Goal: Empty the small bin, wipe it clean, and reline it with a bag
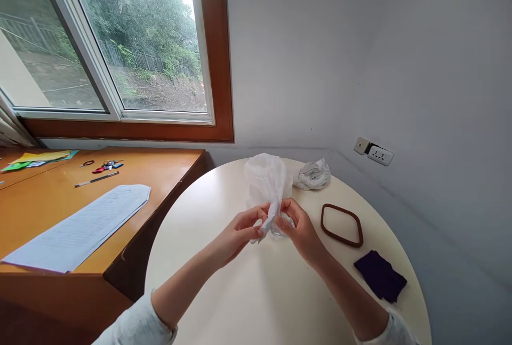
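Both hands pinch a thin white plastic bag (pixel 265 174) above the round table. My left hand (pixel 244 227) closes thumb and fingers on its gathered lower part. On the other side of the gather, my right hand (pixel 295 222) grips the bag too. The bag's upper part puffs out, translucent, beyond the fingers; I cannot tell whether anything is inside. Just behind my right hand lies a second crumpled white plastic bag (pixel 313 175). To the right are a brown rounded-rectangular frame (pixel 342 242) and a folded dark purple cloth (pixel 381 277).
The cream round table (pixel 192 243) stands against a grey wall with a socket (pixel 381 155). On the left, an orange-brown desk (pixel 168 166) holds printed paper sheets (pixel 88 227), a pen (pixel 96 179), small red and blue items (pixel 108 166) and coloured papers (pixel 40 158). A window is above it.
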`<state>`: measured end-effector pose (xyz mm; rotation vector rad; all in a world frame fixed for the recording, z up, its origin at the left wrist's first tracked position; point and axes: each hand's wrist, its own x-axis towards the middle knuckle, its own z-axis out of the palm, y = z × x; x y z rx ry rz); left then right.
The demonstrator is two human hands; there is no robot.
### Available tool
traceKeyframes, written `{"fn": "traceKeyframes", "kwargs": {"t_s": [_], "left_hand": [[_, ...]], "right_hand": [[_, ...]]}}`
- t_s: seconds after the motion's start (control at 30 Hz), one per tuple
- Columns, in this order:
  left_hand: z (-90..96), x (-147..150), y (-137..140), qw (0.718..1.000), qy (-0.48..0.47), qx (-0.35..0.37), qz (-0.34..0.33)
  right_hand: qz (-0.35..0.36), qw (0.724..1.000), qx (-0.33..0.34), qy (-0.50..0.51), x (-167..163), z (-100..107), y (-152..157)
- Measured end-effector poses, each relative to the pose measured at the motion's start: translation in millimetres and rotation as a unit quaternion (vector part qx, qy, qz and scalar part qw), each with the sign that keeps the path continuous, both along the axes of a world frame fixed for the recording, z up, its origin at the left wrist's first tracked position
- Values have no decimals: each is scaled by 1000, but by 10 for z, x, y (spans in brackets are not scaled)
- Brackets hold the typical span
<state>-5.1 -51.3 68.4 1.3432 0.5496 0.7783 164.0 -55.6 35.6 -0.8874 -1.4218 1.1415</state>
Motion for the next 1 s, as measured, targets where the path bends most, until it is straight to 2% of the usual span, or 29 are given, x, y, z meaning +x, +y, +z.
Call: {"fn": "traceKeyframes", "kwargs": {"t_s": [0.23, 0.4, 0.5, 0.57, 0.7, 0.77, 0.87, 1.0], "left_hand": [[-127, -11, -83, 998, 26, 1, -52], [-178, -21, -74, 996, 66, 22, -62], [-218, -60, -3, 999, 52, -2, -9], [-251, -108, 63, 998, 35, -14, 59], [-354, -214, 201, 977, 17, -41, 209], [-429, -241, 262, 967, 5, -81, 240], [-539, -225, 327, 964, -29, -171, 202], [-621, -130, 349, 964, -79, -238, 90]], "right_hand": [[-41, 998, -36, 29, -50, -111, -37], [-37, 996, -75, 42, -79, -109, -55], [-37, 996, -75, 44, -86, -99, -68], [-46, 995, -76, 41, -75, -107, -70], [-43, 996, -77, 34, -33, -158, -57], [-25, 997, -71, 33, -23, -192, -47], [2, 998, -52, 17, -31, -237, -34], [30, 999, -31, -10, -59, -269, -33]]}}
